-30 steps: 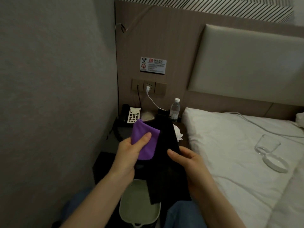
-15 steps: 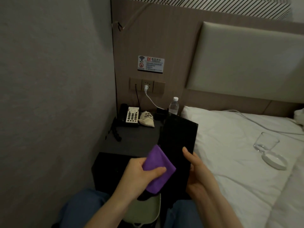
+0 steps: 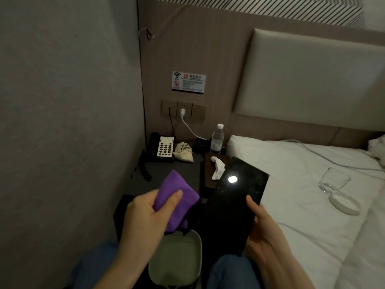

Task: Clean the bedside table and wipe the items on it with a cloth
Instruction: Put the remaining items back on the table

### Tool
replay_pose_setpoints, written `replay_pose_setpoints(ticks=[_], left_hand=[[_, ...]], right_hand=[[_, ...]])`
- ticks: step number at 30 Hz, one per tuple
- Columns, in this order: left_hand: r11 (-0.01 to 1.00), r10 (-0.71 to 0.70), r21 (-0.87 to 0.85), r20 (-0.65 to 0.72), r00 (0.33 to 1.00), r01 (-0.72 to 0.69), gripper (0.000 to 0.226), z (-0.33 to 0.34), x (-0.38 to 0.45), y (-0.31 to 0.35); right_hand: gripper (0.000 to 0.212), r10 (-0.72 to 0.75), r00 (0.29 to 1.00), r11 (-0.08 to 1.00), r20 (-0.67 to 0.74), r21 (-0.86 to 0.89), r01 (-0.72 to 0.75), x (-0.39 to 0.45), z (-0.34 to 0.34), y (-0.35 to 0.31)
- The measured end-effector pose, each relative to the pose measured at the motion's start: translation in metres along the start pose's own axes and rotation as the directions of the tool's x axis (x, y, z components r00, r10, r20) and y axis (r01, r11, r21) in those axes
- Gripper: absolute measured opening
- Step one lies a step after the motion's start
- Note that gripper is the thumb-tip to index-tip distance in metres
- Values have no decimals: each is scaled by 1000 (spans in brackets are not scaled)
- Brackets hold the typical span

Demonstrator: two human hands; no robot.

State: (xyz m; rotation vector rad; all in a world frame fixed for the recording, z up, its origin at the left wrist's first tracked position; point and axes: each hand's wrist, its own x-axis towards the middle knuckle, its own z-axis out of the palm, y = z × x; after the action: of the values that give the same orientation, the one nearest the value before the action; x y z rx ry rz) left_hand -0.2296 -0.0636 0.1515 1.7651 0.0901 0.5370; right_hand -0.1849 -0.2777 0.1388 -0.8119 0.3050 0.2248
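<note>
Two grips closed, left hand (image 3: 145, 213) pinching purple cloth (image 3: 175, 197), right hand (image 3: 262, 228) holding glossy speckled black tray (image 3: 233, 203).

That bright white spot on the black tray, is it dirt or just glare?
Head view: the spot looks like glare, a round light reflected in the glossy black tray held by the right hand; the fine pale specks around it may be dust. The room is dim, and the edges bow from the wide lens.

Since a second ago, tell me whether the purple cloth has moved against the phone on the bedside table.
Yes. The purple cloth in the left hand has dropped from just below the phone toward the table's near edge, off the black tray.
</note>
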Motion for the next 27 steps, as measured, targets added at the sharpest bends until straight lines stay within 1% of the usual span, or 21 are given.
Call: replay_pose_setpoints(ticks=[2, 3, 5, 7, 9, 10, 11, 12, 13, 14, 15, 16, 18, 19, 20, 21, 22, 23, 25, 26, 27], left_hand=[[998, 69, -19, 97, 993, -67, 28, -4, 9, 24], [994, 77, -97, 184, 980, -60, 19, -5, 13, 36], [956, 45, -284, 409, 912, 80, 20, -5, 22, 58], [897, 21, -373, 573, 820, 237, 22, -1, 35, 73], [892, 1, -356, 618, 786, 279, 17, 11, 52, 75], [920, -40, -285, 614, 788, 268, 15, 17, 60, 73], [960, -77, -170, 604, 793, 222, 17, 23, 67, 68], [991, -101, -6, 600, 793, 131, 22, 26, 75, 61], [985, -120, 172, 602, 789, 18, 28, 28, 81, 53], [941, -135, 328, 594, 793, -86, 33, 28, 85, 44], [889, -124, 428, 571, 812, -165, 35, 27, 88, 38], [849, -85, 479, 539, 838, -222, 35, 26, 88, 34], [806, 64, 499, 462, 884, -320, 32, 27, 78, 34], [773, 163, 502, 434, 886, -388, 30, 28, 69, 35], [714, 259, 516, 434, 863, -474, 26, 29, 59, 38], [651, 329, 516, 469, 820, -557, 25, 29, 48, 38], [614, 354, 493, 526, 773, -616, 33, 27, 37, 39], [646, 333, 441, 570, 751, -622, 43, 25, 27, 40], [757, 258, 342, 626, 736, -557, 51, 23, 13, 37], [759, 241, 328, 661, 711, -563, 50, 24, 8, 33], [723, 230, 349, 692, 684, -596, 49, 26, 4, 28]], right_hand=[[35, 65, 998, 997, 8, -33, -64, -1, -1, 3], [36, 98, 995, 994, 10, -39, -98, -1, 1, 4], [37, 133, 991, 990, 8, -49, -132, -1, 4, 8], [32, 151, 988, 986, 36, -78, -148, 0, 7, 13], [25, 183, 982, 980, 39, -91, -179, 0, 10, 17], [25, 191, 981, 979, 43, -74, -188, 0, 11, 18], [25, 196, 979, 980, 58, -52, -193, 0, 13, 19], [27, 201, 977, 979, 78, -48, -198, -2, 14, 20], [27, 217, 970, 975, 105, -62, -211, -5, 15, 19], [27, 243, 962, 968, 126, -99, -231, -7, 14, 18], [29, 269, 953, 958, 140, -138, -250, -11, 15, 16], [35, 285, 948, 952, 141, -158, -263, -12, 13, 14], [42, 301, 944, 948, 135, -150, -280, -11, 12, 14], [41, 306, 942, 948, 138, -141, -287, -11, 12, 14], [37, 308, 941, 948, 140, -125, -292, -10, 13, 14], [34, 311, 939, 949, 147, -104, -298, -10, 14, 14], [34, 310, 939, 950, 149, -78, -301, -8, 13, 14], [37, 308, 938, 951, 157, -54, -303, -6, 13, 14], [44, 284, 944, 958, 170, -23, -284, -5, 12, 13], [46, 272, 948, 962, 166, -18, -273, -4, 12, 13], [46, 264, 951, 964, 160, -17, -265, -4, 13, 13]])
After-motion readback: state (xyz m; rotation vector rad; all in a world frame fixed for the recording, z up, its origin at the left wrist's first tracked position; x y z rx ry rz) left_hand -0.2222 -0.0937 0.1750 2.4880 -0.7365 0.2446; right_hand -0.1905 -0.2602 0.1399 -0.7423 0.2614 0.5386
